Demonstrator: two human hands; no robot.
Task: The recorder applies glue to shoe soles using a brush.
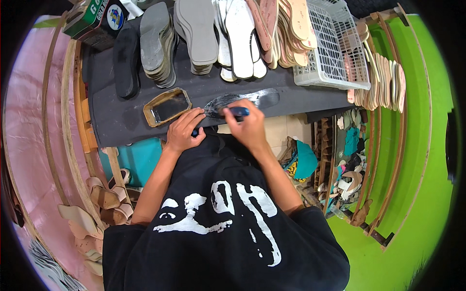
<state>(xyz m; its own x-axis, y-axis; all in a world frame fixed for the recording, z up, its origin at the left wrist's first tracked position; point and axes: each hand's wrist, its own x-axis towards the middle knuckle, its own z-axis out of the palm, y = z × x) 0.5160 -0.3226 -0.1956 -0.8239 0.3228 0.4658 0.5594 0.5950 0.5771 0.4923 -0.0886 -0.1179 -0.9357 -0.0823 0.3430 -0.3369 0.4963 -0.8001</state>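
Note:
A dark shoe sole (pixel 267 98) lies lengthwise near the front of the bench, its upper face streaked and shiny as if wet. My right hand (pixel 247 127) is closed round a blue-handled brush (pixel 240 111) above the middle of the sole; the brush's tip is hidden and slightly blurred. With its fingertips at the sole's left end, my left hand (pixel 184 130) holds the sole against the bench. A small blue thing shows beneath the left thumb, too covered to name. Just beyond that hand sits a shallow tan-rimmed tray (pixel 147 109) with a dark, stained inside.
Stacks of grey soles (pixel 196 36), white soles (pixel 240 43) and pinkish insoles (pixel 296 29) line the back of the dark bench (pixel 109 114). A white plastic basket (pixel 330 80) stands right of them. A green tin (pixel 94 22) is at the far left; wooden racks flank both sides.

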